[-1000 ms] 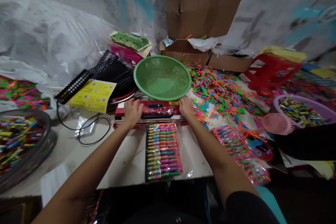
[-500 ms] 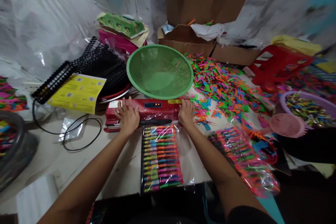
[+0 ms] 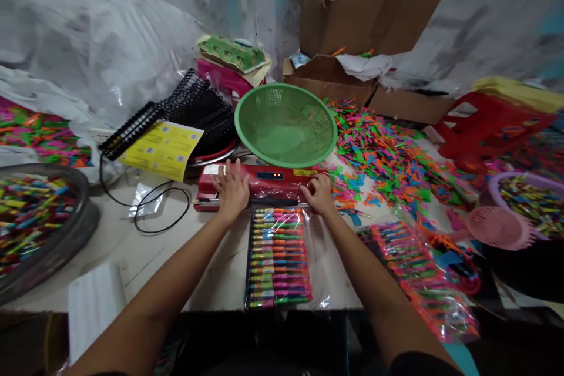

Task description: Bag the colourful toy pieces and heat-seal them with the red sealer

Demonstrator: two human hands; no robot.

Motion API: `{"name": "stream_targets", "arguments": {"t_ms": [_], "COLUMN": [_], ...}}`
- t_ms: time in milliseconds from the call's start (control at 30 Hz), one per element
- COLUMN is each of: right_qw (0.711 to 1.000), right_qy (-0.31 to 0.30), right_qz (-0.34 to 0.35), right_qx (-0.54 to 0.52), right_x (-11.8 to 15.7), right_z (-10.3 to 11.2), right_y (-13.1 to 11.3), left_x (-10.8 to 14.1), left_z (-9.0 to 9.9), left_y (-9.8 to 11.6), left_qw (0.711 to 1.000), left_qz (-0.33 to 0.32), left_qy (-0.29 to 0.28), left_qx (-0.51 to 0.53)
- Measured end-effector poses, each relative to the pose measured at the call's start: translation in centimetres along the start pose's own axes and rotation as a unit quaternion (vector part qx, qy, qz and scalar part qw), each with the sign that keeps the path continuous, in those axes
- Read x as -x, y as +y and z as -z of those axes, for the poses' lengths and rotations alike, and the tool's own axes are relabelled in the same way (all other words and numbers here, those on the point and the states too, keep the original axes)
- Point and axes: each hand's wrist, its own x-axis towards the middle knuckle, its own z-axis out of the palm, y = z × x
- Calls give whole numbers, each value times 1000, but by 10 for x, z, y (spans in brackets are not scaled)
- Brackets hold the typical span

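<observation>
A red sealing machine point(image 3: 275, 180) with small lit indicators lies across the table. My left hand point(image 3: 232, 188) rests on its left part, fingers spread. At its right end is my right hand point(image 3: 319, 192), fingers bent and slightly apart on the red top and its front edge. Between my forearms lies a clear plastic pack of colourful toy pieces in rows point(image 3: 282, 258), its upper end at the front edge of the machine.
Behind the machine stands a green basket point(image 3: 286, 123). Loose colourful pieces point(image 3: 379, 147) spread to its right, near more filled packs point(image 3: 414, 264). A grey tub point(image 3: 86, 211) and a black cable point(image 3: 188, 211) are at left, a purple basin point(image 3: 493, 188) at right.
The view has shifted left, so the scene appears further right. My left hand stays on the machine; the fingers of my right hand look more bent.
</observation>
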Motion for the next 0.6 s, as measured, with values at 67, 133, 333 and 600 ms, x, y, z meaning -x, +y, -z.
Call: {"name": "stream_targets", "arguments": {"t_ms": [67, 133, 333, 600], "right_qw": [1000, 999, 999, 998], "right_qy": [15, 27, 24, -2], "right_qz": [-7, -21, -46, -66], "right_qx": [-14, -22, -14, -2], "right_x": [-1, -3, -6, -6], "right_z": [-2, -3, -7, -10], "right_y": [2, 4, 4, 3], "left_x": [-1, -2, -4, 0], "left_z": [1, 2, 6, 2], "left_y": [0, 0, -1, 0], "left_qw": [1000, 1000, 1000, 1000], "left_qz": [0, 6, 10, -4], "left_qy": [-1, -3, -3, 1], "left_qx": [0, 4, 26, 9]}}
